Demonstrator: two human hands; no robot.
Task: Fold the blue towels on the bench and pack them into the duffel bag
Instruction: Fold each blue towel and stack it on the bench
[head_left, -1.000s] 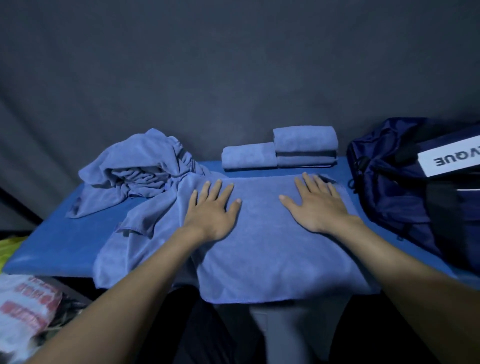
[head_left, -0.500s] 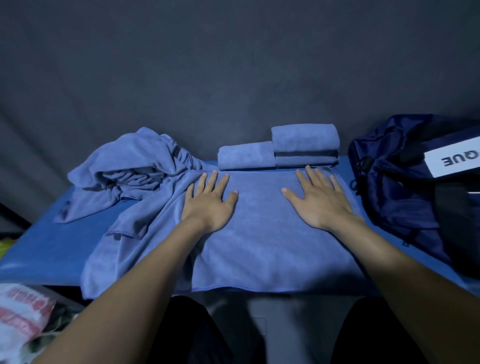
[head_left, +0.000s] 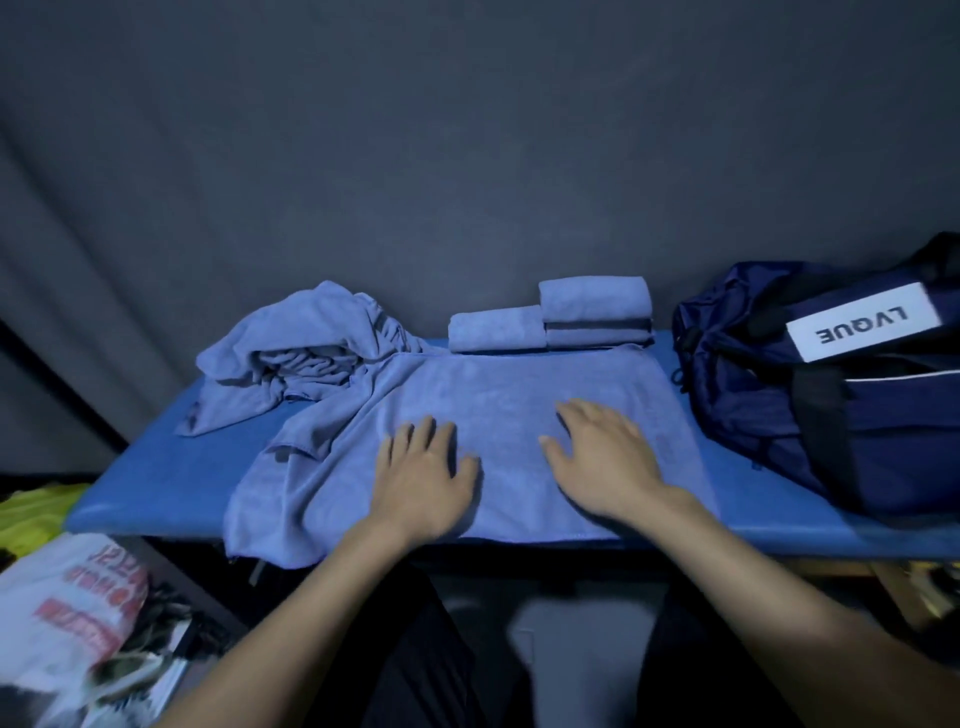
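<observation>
A blue towel (head_left: 509, 395) lies spread flat across the middle of the blue bench (head_left: 156, 499). My left hand (head_left: 423, 475) and my right hand (head_left: 602, 457) rest palm down on its near half, fingers straight. The towel's left end bunches up and hangs over the front edge. A crumpled heap of blue towels (head_left: 306, 348) sits at the back left. Three folded blue towels (head_left: 550, 317) are stacked against the back wall. The navy duffel bag (head_left: 831, 384) with a white label stands on the bench at the right.
A dark fabric wall closes the back of the bench. Below the bench on the left lie a white printed plastic bag (head_left: 72, 603) and something yellow-green (head_left: 31, 514). My dark-trousered legs are in front of the bench.
Both hands have slid toward me along the towel, from its far half to its near half. The near edge no longer hangs over the front and now lies along the bench edge.
</observation>
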